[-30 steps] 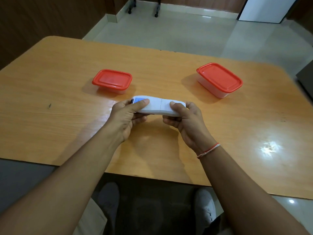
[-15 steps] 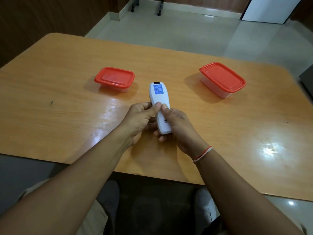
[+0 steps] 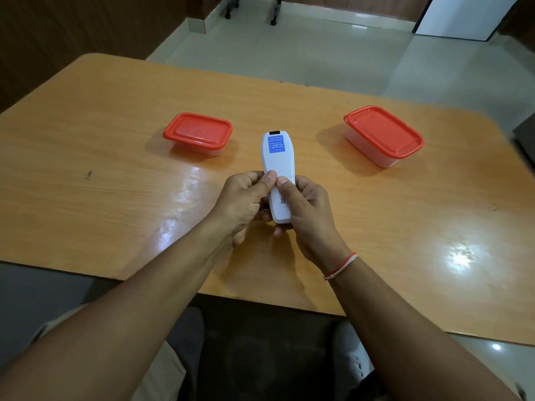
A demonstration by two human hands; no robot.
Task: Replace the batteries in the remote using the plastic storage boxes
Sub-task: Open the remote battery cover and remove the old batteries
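A white remote (image 3: 278, 160) is held back side up above the wooden table (image 3: 115, 198), its top end pointing away from me and a blue sticker near that end. My left hand (image 3: 241, 201) and my right hand (image 3: 307, 209) both grip its near half, with the two thumbs pressed side by side on the back cover. Two clear plastic boxes with red lids stand on the table, both closed: a small box (image 3: 197, 134) to the left of the remote and a larger box (image 3: 383, 136) to the right.
The table's near edge runs just under my forearms, with my knees and shoes below it. Beyond the far edge lie a tiled floor, chair castors (image 3: 228, 15) and a white panel (image 3: 460, 15). A dark object (image 3: 525, 137) sits at the right edge.
The remote has been turned from lying crosswise between my hands to pointing away from me. Both hands have slid to its near half, thumbs now together on the back.
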